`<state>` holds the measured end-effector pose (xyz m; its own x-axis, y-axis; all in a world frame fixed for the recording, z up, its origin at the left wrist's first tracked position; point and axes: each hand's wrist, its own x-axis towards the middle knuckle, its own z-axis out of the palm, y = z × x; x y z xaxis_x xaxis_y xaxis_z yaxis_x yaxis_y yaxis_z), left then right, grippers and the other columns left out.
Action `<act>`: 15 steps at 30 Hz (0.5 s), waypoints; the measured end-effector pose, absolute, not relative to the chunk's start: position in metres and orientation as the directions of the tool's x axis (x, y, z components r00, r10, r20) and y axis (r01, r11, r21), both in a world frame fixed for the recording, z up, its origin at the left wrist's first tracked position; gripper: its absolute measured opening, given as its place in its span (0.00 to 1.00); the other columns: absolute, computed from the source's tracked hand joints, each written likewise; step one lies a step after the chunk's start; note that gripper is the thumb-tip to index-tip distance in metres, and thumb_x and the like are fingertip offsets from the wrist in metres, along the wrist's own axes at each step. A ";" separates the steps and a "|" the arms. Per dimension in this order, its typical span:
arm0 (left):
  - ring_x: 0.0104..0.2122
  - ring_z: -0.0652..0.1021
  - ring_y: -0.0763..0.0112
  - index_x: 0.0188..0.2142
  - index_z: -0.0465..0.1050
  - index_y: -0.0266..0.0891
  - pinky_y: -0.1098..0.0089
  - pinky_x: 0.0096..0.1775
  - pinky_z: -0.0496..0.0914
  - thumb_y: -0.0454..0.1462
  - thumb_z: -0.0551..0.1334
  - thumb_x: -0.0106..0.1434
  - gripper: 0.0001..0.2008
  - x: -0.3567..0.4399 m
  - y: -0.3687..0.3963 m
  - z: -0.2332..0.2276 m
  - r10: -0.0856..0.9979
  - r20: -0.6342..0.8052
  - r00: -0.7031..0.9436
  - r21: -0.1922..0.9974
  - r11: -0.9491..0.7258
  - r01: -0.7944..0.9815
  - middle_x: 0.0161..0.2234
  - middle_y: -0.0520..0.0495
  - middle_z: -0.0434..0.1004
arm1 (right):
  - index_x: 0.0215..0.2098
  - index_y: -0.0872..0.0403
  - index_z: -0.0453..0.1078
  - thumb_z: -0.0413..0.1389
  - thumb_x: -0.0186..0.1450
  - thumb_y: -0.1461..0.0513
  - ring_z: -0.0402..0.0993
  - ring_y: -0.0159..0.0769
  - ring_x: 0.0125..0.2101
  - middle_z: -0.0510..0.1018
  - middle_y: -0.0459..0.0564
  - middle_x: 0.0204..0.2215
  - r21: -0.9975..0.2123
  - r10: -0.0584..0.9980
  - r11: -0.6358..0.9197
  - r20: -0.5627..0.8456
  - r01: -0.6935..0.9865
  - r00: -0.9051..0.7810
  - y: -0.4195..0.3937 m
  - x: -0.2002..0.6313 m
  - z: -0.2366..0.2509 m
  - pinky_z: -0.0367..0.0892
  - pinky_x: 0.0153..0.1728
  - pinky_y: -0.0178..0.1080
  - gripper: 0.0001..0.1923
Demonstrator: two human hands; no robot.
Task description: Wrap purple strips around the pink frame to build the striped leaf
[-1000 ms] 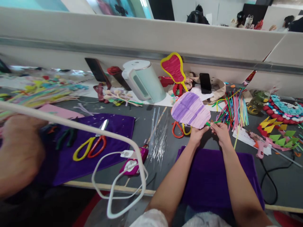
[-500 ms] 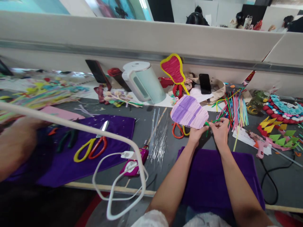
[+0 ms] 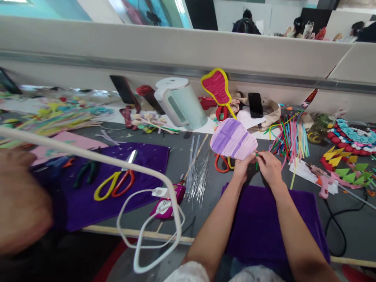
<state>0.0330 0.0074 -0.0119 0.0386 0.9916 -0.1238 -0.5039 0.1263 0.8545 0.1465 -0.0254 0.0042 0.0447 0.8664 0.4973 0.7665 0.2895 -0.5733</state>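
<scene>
My left hand point(image 3: 244, 164) is closed on the lower right end of a flat, rounded piece striped in purple and lilac point(image 3: 233, 139), which looks made of fuzzy pipe cleaners. My right hand point(image 3: 270, 167) pinches a green pipe cleaner point(image 3: 257, 165) at that same end, fingertips almost against the left ones. Only short bits of green show; the rest is covered by fingers. Both hands are above the far edge of a folded purple cloth point(image 3: 276, 223). Under the striped piece, orange and yellow scissor handles point(image 3: 222, 164) stick out, their blades hidden.
Silver wires point(image 3: 199, 178) lie left of my arms, near a magenta box point(image 3: 169, 203) and a looping white cable point(image 3: 178, 223). A kettle point(image 3: 182, 103) stands behind. At right are coloured pipe cleaners point(image 3: 293, 137) and a pink glue gun point(image 3: 324, 186). Another person's hand point(image 3: 23, 199) reaches in at left.
My right hand has shifted slightly left toward my left hand, and the green tip that stuck out to the right is now hidden. The other person's hand at left has moved down.
</scene>
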 end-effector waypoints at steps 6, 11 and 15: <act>0.27 0.76 0.72 0.34 0.80 0.34 0.70 0.32 0.70 0.40 0.73 0.45 0.16 0.032 0.009 -0.017 0.990 -0.100 0.095 0.868 0.133 -0.478 0.29 0.46 0.80 | 0.36 0.51 0.73 0.48 0.67 0.60 0.73 0.38 0.34 0.78 0.51 0.32 -0.569 0.887 0.270 0.461 0.777 0.030 -0.024 0.148 0.002 0.63 0.36 0.36 0.12; 0.30 0.76 0.71 0.35 0.80 0.35 0.72 0.31 0.68 0.39 0.73 0.46 0.16 0.029 0.011 -0.017 0.987 -0.118 0.107 0.889 0.153 -0.431 0.33 0.43 0.81 | 0.35 0.51 0.73 0.49 0.66 0.60 0.73 0.37 0.32 0.78 0.49 0.32 -0.617 0.911 0.238 0.409 0.750 0.046 -0.023 0.151 0.000 0.62 0.33 0.36 0.11; 0.28 0.75 0.72 0.38 0.80 0.35 0.73 0.28 0.67 0.39 0.73 0.46 0.19 0.028 0.011 -0.016 0.981 -0.150 0.122 0.888 0.188 -0.420 0.35 0.43 0.81 | 0.35 0.50 0.73 0.49 0.66 0.59 0.74 0.38 0.34 0.79 0.48 0.33 -0.641 0.923 0.249 0.383 0.726 0.021 -0.022 0.156 0.001 0.63 0.35 0.36 0.10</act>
